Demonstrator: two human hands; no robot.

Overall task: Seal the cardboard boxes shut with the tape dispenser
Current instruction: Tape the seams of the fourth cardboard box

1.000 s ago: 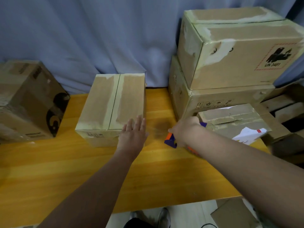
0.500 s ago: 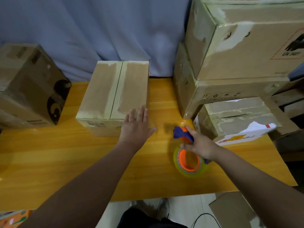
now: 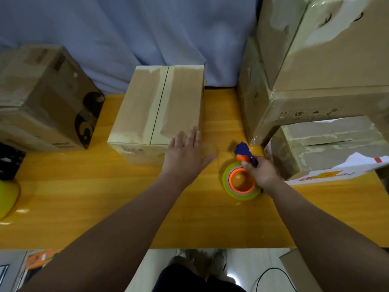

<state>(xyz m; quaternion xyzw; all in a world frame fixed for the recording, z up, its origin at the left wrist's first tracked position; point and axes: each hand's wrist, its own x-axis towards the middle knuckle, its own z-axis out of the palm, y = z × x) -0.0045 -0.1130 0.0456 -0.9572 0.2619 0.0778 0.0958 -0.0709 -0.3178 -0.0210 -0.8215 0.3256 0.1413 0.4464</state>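
A cardboard box (image 3: 160, 106) with a centre seam between its two top flaps stands on the yellow table (image 3: 105, 197). My left hand (image 3: 186, 155) lies flat with straight fingers on the box's near right corner. Right of it, the tape dispenser (image 3: 240, 180), orange and blue with a roll of clear tape, lies on the table. My right hand (image 3: 260, 172) grips its handle.
A dark-printed box (image 3: 42, 98) stands at the left. Two large boxes are stacked at the right (image 3: 315, 60), with a smaller box (image 3: 324, 148) bearing a white label in front. A yellow object (image 3: 6, 197) sits at the left edge. A blue curtain hangs behind.
My right hand drew the tape dispenser out from beside the right boxes toward me, so the roll now shows. My left hand stayed on the box corner. The view tilted downward.
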